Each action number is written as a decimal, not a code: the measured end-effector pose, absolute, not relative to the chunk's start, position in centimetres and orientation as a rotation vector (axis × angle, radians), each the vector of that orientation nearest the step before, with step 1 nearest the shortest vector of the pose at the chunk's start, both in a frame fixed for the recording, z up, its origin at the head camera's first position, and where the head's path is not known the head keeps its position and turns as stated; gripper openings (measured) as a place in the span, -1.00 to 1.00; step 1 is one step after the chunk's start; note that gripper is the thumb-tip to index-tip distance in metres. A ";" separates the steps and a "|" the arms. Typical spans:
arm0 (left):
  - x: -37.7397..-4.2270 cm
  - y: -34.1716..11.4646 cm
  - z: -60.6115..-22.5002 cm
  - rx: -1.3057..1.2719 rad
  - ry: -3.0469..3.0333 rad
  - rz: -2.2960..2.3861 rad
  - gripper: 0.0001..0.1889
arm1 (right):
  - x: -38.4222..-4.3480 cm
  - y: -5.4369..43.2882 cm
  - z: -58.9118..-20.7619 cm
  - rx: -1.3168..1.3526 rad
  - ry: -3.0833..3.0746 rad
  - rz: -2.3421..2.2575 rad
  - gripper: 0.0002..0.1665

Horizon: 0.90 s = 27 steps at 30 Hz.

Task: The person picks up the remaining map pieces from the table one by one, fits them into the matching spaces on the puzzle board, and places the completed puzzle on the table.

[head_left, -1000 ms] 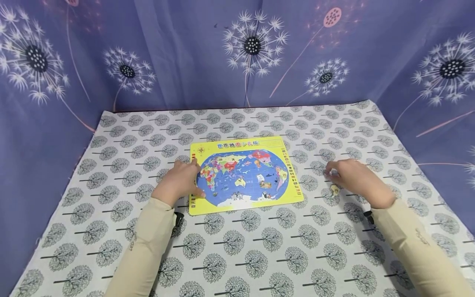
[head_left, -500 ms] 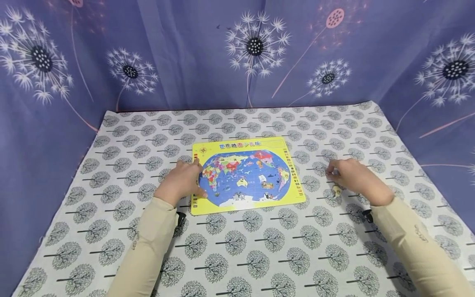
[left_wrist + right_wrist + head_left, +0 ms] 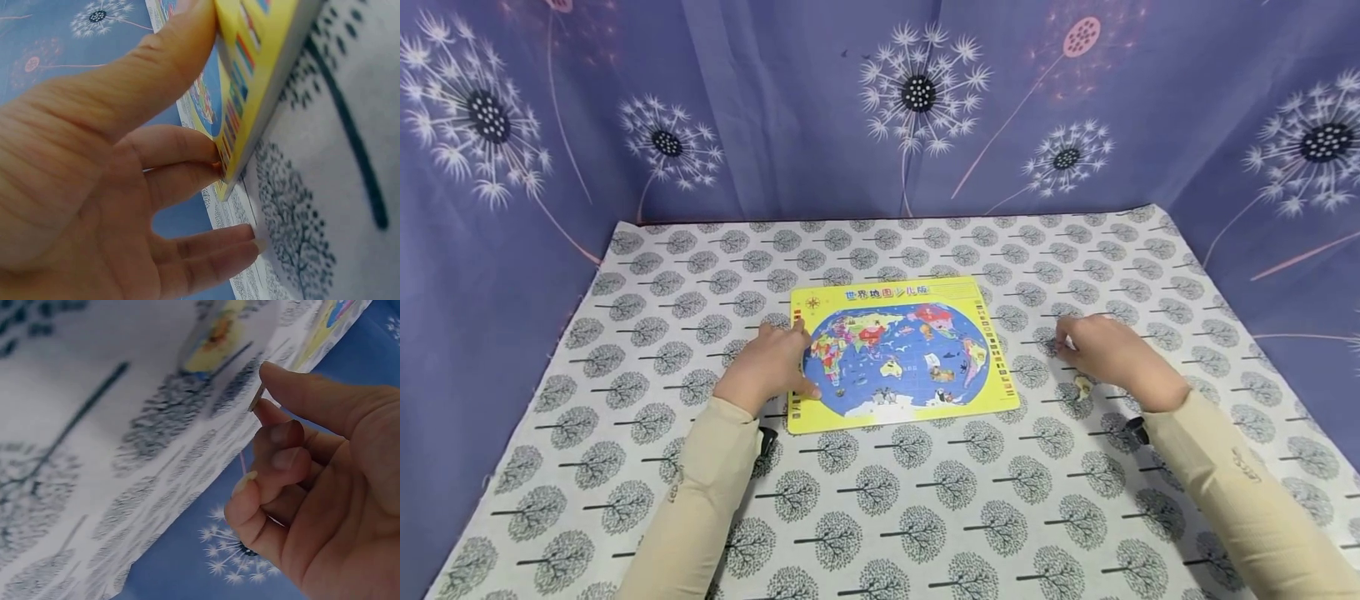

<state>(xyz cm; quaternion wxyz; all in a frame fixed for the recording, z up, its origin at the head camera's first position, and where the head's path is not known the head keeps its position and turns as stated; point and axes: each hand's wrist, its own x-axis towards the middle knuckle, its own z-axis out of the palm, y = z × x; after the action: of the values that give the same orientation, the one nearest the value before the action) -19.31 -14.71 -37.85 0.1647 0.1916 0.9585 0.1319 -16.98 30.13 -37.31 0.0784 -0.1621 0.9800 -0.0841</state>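
A yellow-framed world map puzzle board (image 3: 917, 415) lies flat on the cloth in the head view. At its left side my left hand (image 3: 767, 362) rests, thumb on the face and other fingertips touching the edge (image 3: 253, 109), fingers fairly straight. My right hand (image 3: 1097, 354) hovers low over the cloth, right of the board. Between its thumb and index finger it pinches a small, thin puzzle piece (image 3: 257, 398), seen edge-on in the right wrist view; its picture is hidden. Another small yellowish puzzle piece (image 3: 1082, 387) lies on the cloth near that hand.
A white cloth (image 3: 880, 492) printed with grey trees covers the table. Behind and at both sides hangs a blue-purple curtain (image 3: 790, 108) with dandelion prints. Both wrists carry a dark band or camera mount (image 3: 766, 442).
The scene shifts very slightly with the head camera. My right hand moves a touch left and up relative to the loose piece; my left hand stays on the board.
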 end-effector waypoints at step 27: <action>-19.4 -14.8 -37.8 0.534 2.729 0.383 -0.19 | -20.0 23.1 -36.1 -0.781 2.887 -0.226 -0.88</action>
<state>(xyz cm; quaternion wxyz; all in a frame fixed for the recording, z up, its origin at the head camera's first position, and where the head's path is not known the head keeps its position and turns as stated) -19.39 -14.77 -37.81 0.1666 0.1876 0.9586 0.1346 -20.04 23.05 -36.11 0.0711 -0.2596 0.9602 -0.0750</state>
